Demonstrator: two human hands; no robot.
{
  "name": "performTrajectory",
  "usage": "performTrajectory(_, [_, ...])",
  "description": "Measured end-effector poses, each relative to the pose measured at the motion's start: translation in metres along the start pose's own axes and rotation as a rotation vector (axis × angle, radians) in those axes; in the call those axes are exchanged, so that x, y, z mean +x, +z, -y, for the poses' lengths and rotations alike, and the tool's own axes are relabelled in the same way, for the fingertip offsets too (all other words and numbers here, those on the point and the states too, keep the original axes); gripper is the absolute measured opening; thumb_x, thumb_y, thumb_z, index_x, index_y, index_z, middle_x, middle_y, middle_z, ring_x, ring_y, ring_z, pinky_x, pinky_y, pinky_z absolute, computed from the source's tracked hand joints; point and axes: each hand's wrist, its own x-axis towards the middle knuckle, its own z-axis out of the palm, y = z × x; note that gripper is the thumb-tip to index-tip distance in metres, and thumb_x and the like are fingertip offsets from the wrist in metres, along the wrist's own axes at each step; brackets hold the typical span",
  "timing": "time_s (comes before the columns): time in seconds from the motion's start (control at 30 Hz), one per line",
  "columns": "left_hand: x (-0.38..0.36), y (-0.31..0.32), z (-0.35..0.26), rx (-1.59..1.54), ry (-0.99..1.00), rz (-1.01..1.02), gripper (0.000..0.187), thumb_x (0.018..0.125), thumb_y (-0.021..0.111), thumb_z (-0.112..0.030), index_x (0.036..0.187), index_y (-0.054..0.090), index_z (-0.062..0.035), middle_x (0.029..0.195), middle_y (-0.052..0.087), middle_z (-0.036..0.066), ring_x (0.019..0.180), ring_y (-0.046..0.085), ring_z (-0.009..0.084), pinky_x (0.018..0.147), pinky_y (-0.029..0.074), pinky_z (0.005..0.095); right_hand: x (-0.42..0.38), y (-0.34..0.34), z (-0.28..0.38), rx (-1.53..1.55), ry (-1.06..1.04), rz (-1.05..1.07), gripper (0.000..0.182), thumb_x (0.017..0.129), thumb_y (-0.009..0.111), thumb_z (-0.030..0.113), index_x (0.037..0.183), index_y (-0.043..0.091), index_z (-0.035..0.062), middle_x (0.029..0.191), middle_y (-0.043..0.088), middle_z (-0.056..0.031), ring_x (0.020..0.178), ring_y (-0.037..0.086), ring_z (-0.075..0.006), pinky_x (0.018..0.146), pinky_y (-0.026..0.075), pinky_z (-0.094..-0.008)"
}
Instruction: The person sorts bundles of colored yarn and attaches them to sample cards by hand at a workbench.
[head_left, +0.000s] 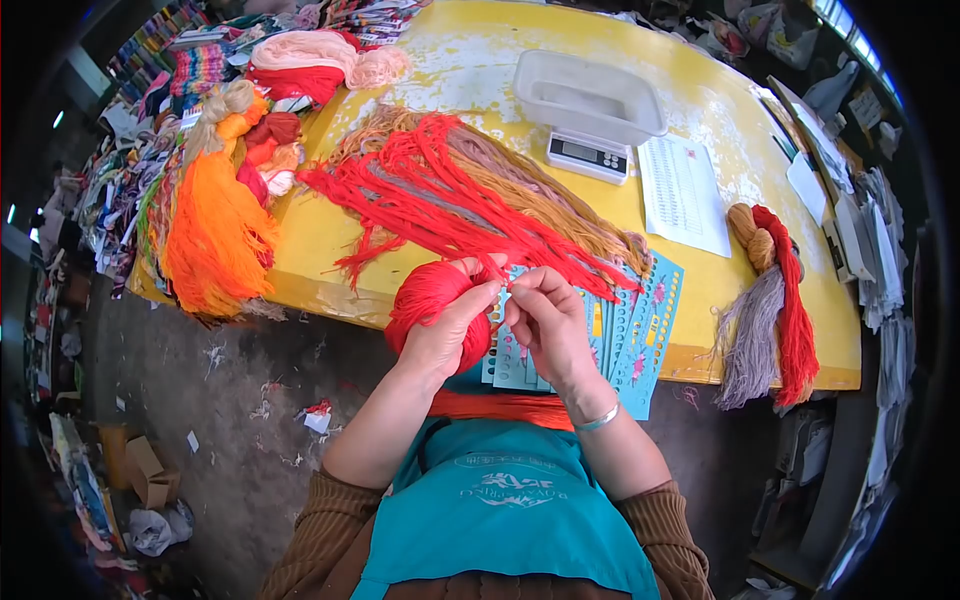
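My left hand [446, 328] is wrapped around a thick looped skein of red thread [418, 302], which bulges out on its left side. Close beside it, my right hand [553, 328] has thumb and forefinger pinched together near the skein's end; a thin bit of red thread seems to be between them, though the fingers partly hide it. Under both hands lie turquoise punched cards [640, 335] with pink flower prints, fanned at the table's front edge. Just beyond, long red strands [440, 190] lie across ochre and mauve ones [545, 185]. Orange-red thread [505, 408] rests across my lap.
The yellow table [450, 45] carries a digital scale [588, 157] with a clear plastic tub [590, 95] and a printed sheet [685, 190]. Orange thread [215, 230] hangs off the left edge, grey thread [752, 325] and red thread [793, 320] off the right. Scraps litter the floor.
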Motion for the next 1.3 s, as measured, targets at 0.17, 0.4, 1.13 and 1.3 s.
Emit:
performTrajectory(0.17, [0.001,-0.003,0.002,-0.005,-0.001,0.010,0.036,0.090,0.061,-0.008,0.123,0.052,0.0018,0.113,0.057,0.006,0.107,0.052,0.0114,0.096,0.041,0.0272,0.001,0.002,0.002,0.128,0.063,-0.013,0.003,0.094,0.055,0.009,0.092,0.056,0.0075,0.067,0.060,-0.0037,0.047,0.044,-0.0067,0.042,0.031,-0.0188])
performTrajectory(0.4, [0.000,0.000,-0.002,-0.172,-0.034,0.048,0.040,0.096,0.051,-0.023,0.126,0.053,0.0041,0.126,0.056,0.012,0.118,0.051,0.0205,0.101,0.038,0.0345,0.004,0.001,0.005,0.049,0.055,0.051,0.006,0.092,0.059,0.006,0.098,0.058,0.0046,0.074,0.062,-0.0012,0.055,0.050,-0.0055,0.048,0.038,-0.0192])
performTrajectory(1.13, [0.000,-0.010,-0.011,-0.083,-0.041,0.042,0.032,0.088,0.057,-0.006,0.118,0.059,0.0047,0.104,0.062,0.006,0.080,0.053,0.0080,0.075,0.045,0.0231,0.002,0.003,0.002,-0.079,0.059,0.051,0.005,0.090,0.062,0.008,0.086,0.063,0.0046,0.069,0.059,0.0035,0.052,0.041,0.0002,0.045,0.028,-0.0173])
performTrajectory(1.3, [-0.001,-0.011,-0.010,-0.041,-0.041,0.025,0.036,0.087,0.060,-0.005,0.121,0.057,0.0037,0.102,0.061,0.005,0.078,0.052,0.0072,0.074,0.044,0.0228,0.002,0.004,-0.001,-0.087,0.048,0.059,0.005,0.090,0.063,0.009,0.087,0.063,0.0042,0.071,0.061,0.0025,0.052,0.041,-0.0001,0.046,0.029,-0.0171])
